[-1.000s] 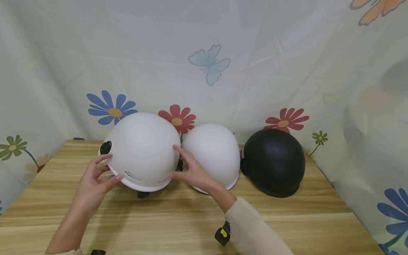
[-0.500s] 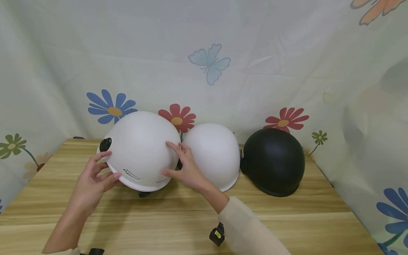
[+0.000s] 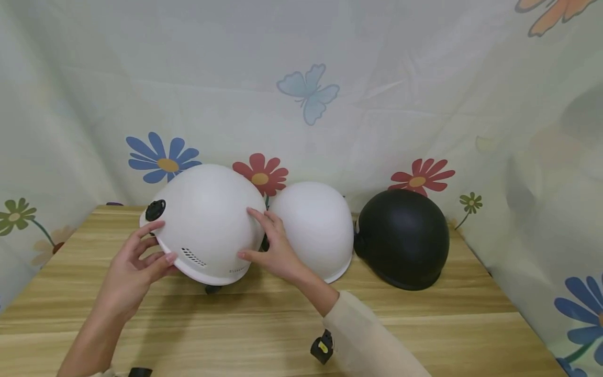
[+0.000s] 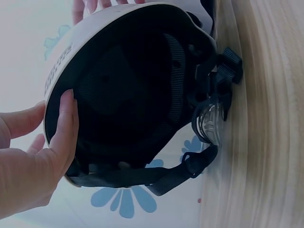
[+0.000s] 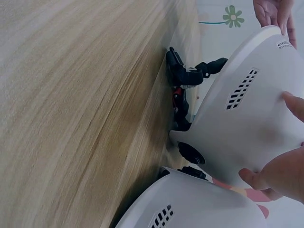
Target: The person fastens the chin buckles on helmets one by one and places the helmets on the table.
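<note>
A white helmet (image 3: 212, 217) with a black round knob (image 3: 155, 210) and small vent holes is tilted, its near left rim raised above the table. My left hand (image 3: 132, 269) pinches that rim, thumb outside and fingertips inside the dark lining (image 4: 128, 90). On the right side of the shell, the spread thumb and fingers of my right hand (image 3: 278, 248) rest against the surface. Below the helmet, its black chin strap (image 4: 185, 168) and clear-and-black buckle (image 4: 210, 122) hang down by the tabletop. A second white helmet (image 3: 315, 230) stands directly to the right.
Farther right on the wooden table (image 3: 264, 335) is a black helmet (image 3: 405, 241), close beside the second white one. Behind and around the table hangs a pale cloth (image 3: 226, 84) printed with flowers and butterflies. A black wrist device (image 3: 322, 346) hangs at the right sleeve.
My right hand has slid a little leftward over the white shell. The helmet has tilted slightly, its left rim and knob shifting left and up with my left hand.
</note>
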Tool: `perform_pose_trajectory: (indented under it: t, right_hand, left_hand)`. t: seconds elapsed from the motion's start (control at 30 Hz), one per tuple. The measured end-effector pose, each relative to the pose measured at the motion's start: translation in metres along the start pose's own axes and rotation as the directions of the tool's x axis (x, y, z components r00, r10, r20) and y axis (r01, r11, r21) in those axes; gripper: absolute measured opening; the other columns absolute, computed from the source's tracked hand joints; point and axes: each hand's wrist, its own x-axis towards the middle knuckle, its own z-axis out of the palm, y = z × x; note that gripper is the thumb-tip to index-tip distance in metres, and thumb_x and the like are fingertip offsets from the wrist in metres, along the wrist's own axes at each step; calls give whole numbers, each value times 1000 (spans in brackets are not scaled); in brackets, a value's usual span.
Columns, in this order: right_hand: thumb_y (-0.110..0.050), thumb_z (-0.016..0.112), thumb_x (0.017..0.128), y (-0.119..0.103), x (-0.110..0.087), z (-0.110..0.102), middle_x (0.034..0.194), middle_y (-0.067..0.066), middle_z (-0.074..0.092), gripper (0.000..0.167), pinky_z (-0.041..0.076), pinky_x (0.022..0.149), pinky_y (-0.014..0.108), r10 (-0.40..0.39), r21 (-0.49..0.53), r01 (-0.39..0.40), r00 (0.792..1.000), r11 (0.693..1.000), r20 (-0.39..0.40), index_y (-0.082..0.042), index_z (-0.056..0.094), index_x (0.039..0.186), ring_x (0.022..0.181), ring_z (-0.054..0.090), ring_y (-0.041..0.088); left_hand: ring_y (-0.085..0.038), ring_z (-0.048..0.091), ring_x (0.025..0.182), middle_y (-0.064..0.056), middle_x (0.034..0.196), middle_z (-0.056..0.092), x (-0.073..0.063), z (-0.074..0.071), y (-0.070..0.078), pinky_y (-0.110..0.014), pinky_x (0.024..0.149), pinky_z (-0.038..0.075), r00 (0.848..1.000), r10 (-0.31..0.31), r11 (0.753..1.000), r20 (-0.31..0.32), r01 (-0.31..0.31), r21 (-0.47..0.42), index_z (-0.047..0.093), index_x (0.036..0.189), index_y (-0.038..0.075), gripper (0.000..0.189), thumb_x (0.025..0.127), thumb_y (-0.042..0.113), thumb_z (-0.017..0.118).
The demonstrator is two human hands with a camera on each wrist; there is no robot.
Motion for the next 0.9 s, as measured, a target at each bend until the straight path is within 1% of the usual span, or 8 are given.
perform_pose_trajectory:
  t: [0.23, 0.47, 0.53, 0.63, 0.77, 0.87, 0.9]
  right_hand:
    - [-23, 73, 79, -1, -2, -2, 145, 11, 15, 77, 32, 100, 50, -9, 23, 9, 1000, 1000, 7, -30, 30, 142, 128, 26, 29]
    - [-22, 74, 78, 0, -3, -5, 144, 9, 17, 78, 37, 97, 45, -7, 40, 7, 1000, 999, 5, -30, 29, 142, 123, 32, 26]
    - [-22, 74, 78, 0, -3, -5, 144, 9, 17, 78, 37, 97, 45, -3, 45, 2, 1000, 999, 7, -30, 29, 142, 123, 33, 27]
    - [-22, 74, 78, 0, -4, -7, 144, 10, 17, 79, 37, 97, 45, -2, 53, 2, 1000, 999, 6, -29, 28, 143, 122, 34, 28]
    - [-21, 74, 78, -1, -4, -9, 144, 11, 18, 80, 39, 96, 44, 0, 49, 0, 1000, 999, -1, -29, 28, 143, 120, 37, 28]
    - [-21, 74, 78, -2, -4, -11, 143, 10, 19, 80, 40, 94, 42, 6, 35, -6, 1000, 999, -3, -30, 28, 142, 117, 40, 27]
    - [-21, 74, 78, -3, -3, -12, 143, 10, 19, 80, 41, 94, 41, 8, 33, -7, 1000, 999, -1, -30, 28, 142, 117, 40, 27]
  left_hand:
    - [-3, 60, 87, -8, 111, 40, -1, 2, 7, -23, 67, 52, 1000, -3, 997, -8, 4, 75, 37, 138, 18, 63, 84, -4, 61]
    - [-2, 59, 88, -9, 114, 39, -2, 4, 12, -22, 67, 52, 1000, 11, 990, 6, -12, 141, 37, 138, 18, 62, 85, -3, 60]
    - [-2, 59, 88, -9, 114, 40, -2, 5, 13, -22, 67, 52, 1000, 18, 987, 12, -20, 156, 37, 138, 18, 61, 85, -3, 60]
    - [-4, 60, 88, -10, 115, 40, -2, 6, 13, -22, 66, 53, 999, 29, 988, 26, -32, 149, 38, 138, 16, 60, 85, -4, 60]
    - [-3, 59, 88, -11, 116, 39, -1, 7, 16, -23, 67, 53, 998, 39, 976, 45, -48, 214, 37, 138, 16, 60, 86, -4, 58]
    - [-2, 59, 89, -11, 118, 39, -2, 9, 18, -25, 68, 53, 998, 40, 955, 58, -55, 293, 35, 140, 18, 60, 87, -1, 58]
    - [-3, 59, 90, -11, 119, 39, -2, 9, 18, -26, 68, 53, 997, 39, 950, 62, -56, 306, 34, 140, 18, 60, 88, 0, 58]
